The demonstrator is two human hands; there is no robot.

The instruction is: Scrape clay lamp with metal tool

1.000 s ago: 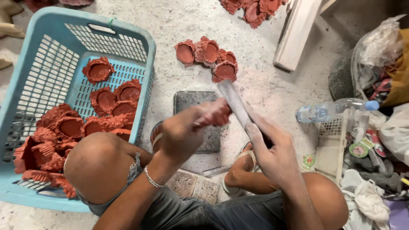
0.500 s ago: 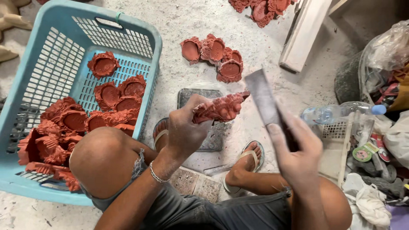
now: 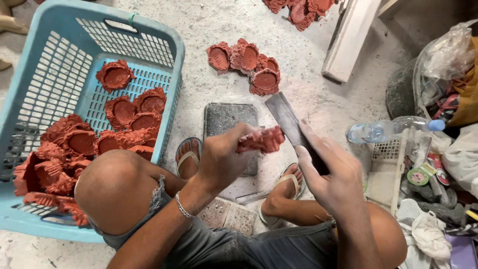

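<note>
While it sits edge-on above the knees, the red clay piece (image 3: 261,140) is pinched in the left hand (image 3: 223,160), fingers closed round its near end. Right hand (image 3: 332,175) is wrapped round a flat grey file (image 3: 290,123), its tip just beside the piece's right edge. Below, on the floor: a dark grey pad (image 3: 225,117) btwn two sandalled feet. Four similar red pieces (image 3: 246,65) lie beyond it. At left, a blue basket (image 3: 59,69) w/ many more. Plastic bottle (image 3: 388,130) at right.

A light blue basket (image 3: 59,65) holds red moulded pieces (image 3: 74,144); four more (image 3: 246,65) lie on the floor near a plastic bottle (image 3: 388,129).
</note>
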